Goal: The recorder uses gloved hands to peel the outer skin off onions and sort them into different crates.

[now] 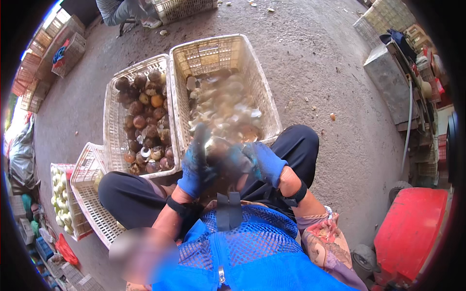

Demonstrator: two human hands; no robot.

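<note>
Blue work gloves with dark, wet-looking palms cover both hands, which meet above the lap. My left hand [196, 167] is around a round piece of produce [216, 147], pale and shiny on the side that shows. My right hand [267, 160] is close against it from the other side; blur hides whether its fingers hold anything. Just beyond the hands is a plastic crate [260, 80] with pale peel scraps [225, 102] inside. Beside it on the left, a second crate [111, 120] is filled with round brown-purple produce [140, 122], some of it cracked or partly peeled.
By my left knee a white crate [85, 182] stands tilted, next to a crate of pale green-white produce [61, 198]. A person's leg [125, 12] and another crate [185, 9] are at the top. Right are a metal box [386, 83] and a red wheelbarrow-like tub [411, 232].
</note>
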